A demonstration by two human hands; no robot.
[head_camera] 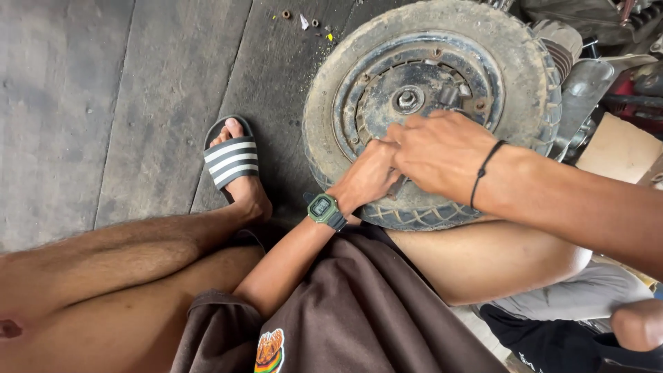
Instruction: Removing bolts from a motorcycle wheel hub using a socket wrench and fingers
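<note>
- Near, the left hand (366, 176), wearing a green watch (323, 208), pinches something hidden at the rim.
- The right hand (442, 155) curls beside it, contents unclear.
- Beyond, the dusty wheel (428, 103) lies flat on the floor (138, 83); probably heavy and stiff, best gripped by the tyre.

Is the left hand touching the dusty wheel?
Touching. The head view shows the left hand lying against the wheel at its lower rim, fingers pressed to the metal beside the right hand.
</note>
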